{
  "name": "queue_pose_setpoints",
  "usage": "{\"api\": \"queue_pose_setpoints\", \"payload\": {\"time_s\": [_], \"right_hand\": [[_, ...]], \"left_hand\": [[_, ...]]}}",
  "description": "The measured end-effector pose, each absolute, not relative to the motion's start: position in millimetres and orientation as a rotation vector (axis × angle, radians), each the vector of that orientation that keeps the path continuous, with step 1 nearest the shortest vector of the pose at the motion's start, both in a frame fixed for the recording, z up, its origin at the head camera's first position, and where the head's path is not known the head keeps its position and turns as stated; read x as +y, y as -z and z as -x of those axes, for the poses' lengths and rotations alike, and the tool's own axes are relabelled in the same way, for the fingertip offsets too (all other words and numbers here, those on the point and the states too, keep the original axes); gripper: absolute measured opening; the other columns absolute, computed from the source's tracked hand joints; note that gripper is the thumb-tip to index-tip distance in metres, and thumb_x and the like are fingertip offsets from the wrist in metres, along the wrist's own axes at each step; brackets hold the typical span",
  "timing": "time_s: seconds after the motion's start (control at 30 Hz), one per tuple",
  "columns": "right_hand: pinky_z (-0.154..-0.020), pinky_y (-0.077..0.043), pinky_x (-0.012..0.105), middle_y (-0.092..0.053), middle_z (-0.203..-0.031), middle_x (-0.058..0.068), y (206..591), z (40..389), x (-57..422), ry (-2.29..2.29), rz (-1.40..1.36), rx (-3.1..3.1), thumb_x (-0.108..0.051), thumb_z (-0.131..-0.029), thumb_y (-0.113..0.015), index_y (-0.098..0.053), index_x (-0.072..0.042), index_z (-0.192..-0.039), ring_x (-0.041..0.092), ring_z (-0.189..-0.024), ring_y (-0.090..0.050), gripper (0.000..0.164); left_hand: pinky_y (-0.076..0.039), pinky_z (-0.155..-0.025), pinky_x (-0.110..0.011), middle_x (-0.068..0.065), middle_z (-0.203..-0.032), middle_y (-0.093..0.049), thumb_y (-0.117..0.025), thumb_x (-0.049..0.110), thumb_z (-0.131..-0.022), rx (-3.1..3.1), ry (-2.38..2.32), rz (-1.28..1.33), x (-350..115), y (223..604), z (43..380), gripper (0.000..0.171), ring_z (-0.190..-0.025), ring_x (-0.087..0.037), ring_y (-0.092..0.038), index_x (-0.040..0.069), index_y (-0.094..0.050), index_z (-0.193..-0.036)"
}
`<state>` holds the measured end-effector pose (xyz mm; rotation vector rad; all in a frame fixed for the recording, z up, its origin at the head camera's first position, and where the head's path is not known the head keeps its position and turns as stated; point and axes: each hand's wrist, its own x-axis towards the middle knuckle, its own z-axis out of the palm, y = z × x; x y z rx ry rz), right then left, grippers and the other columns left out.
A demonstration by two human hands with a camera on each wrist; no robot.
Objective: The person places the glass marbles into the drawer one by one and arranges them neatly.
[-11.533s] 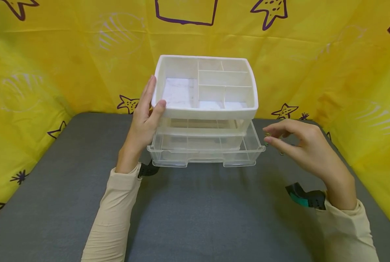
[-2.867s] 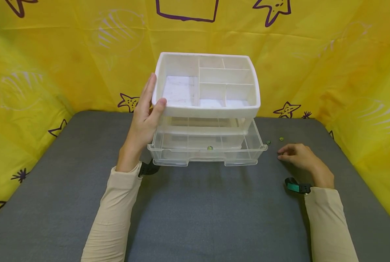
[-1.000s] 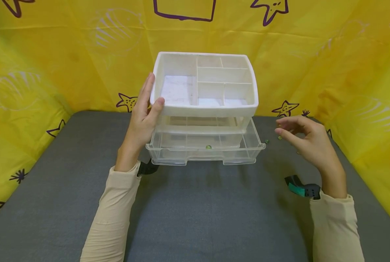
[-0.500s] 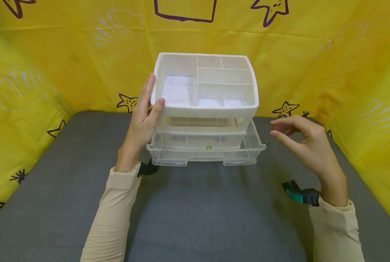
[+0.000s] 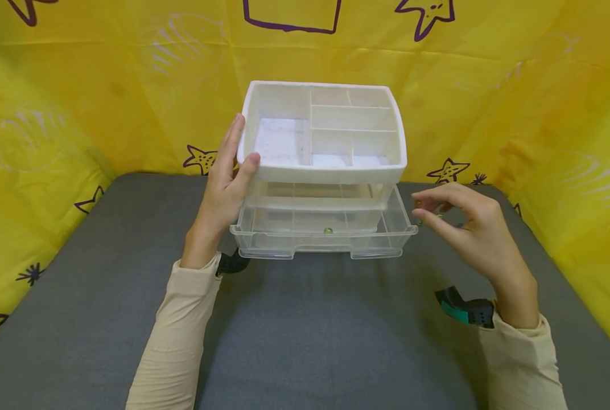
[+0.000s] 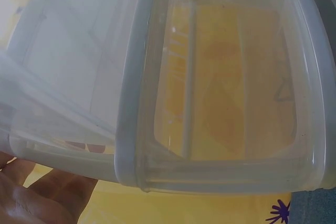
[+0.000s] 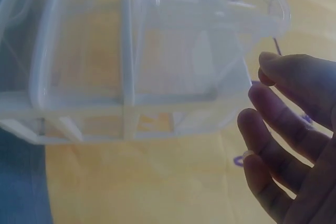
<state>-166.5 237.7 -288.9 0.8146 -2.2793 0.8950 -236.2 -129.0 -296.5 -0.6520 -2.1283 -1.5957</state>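
Observation:
A white plastic drawer organizer [image 5: 330, 175] with a divided top tray stands mid-table. My left hand [image 5: 225, 185] holds its left side, thumb on the front rim; in the left wrist view, its fingers [image 6: 58, 195] lie along the side. The clear bottom drawer [image 5: 321, 254] is pulled out toward me. One green marble [image 5: 328, 230] lies inside. Beyond the drawer's right corner, my right hand [image 5: 469, 228] pinches a small reddish marble [image 5: 420, 204] between thumb and fingertips, above the table. In the right wrist view, this marble [image 7: 265, 78] is mostly covered by the fingers.
Two more green pieces lie on the grey table [image 5: 305, 341] near the right hand: a dark green marble [image 5: 419, 222] and a lighter green marble [image 5: 440, 216], partly behind the fingers. Yellow patterned cloth [image 5: 182, 85] surrounds the table at the back and sides.
A green marble has come to lie in the drawer since the oldest frame. My right hand has risen from the table with the reddish marble and moved left toward the drawer. The left hand keeps its hold.

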Motion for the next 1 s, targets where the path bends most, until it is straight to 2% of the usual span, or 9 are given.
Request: {"api": "queue_pose_setpoints", "payload": {"time_s": [0.13, 0.43, 0.67, 1.0], "right_hand": [[-0.076, -0.044, 0.01, -0.071, -0.092, -0.002, 288, 165, 234, -0.893, -0.828, -2.286, 0.011, -0.07, -0.082, -0.076, -0.007, -0.103, -0.004, -0.085, -0.057, 0.038], [-0.074, -0.044, 0.01, -0.07, -0.091, -0.004, 281, 162, 227, -0.89, -0.837, -2.293, 0.014, -0.07, -0.081, -0.076, -0.004, -0.101, -0.003, -0.082, -0.057, 0.036], [-0.077, -0.046, 0.01, -0.072, -0.092, 0.004, 276, 164, 216, -0.899, -0.927, -2.264, 0.016, -0.069, -0.08, -0.075, -0.002, -0.101, -0.001, -0.083, -0.058, 0.037], [-0.081, -0.047, 0.014, -0.075, -0.095, -0.004, 266, 172, 198, -0.876, -1.091, -2.316, 0.007, -0.076, -0.08, -0.076, -0.012, -0.103, 0.002, -0.088, -0.061, 0.033]], "left_hand": [[-0.024, -0.123, -0.041, 0.002, -0.167, -0.016, -0.05, 0.011, -0.103, -2.124, 1.582, 0.651, -129, 298, 237, 0.062, -0.152, -0.01, -0.017, 0.015, -0.023, -0.159], [-0.024, -0.123, -0.041, 0.0, -0.167, -0.017, -0.05, 0.011, -0.103, -2.104, 1.572, 0.665, -129, 299, 238, 0.061, -0.151, -0.011, -0.019, 0.013, -0.024, -0.158], [-0.023, -0.124, -0.04, -0.001, -0.167, -0.018, -0.05, 0.009, -0.103, -2.099, 1.56, 0.661, -129, 298, 238, 0.061, -0.152, -0.012, -0.019, 0.012, -0.025, -0.158], [-0.023, -0.124, -0.04, -0.001, -0.167, -0.017, -0.05, 0.01, -0.103, -2.113, 1.566, 0.661, -129, 298, 238, 0.062, -0.152, -0.011, -0.018, 0.012, -0.023, -0.158]]}}
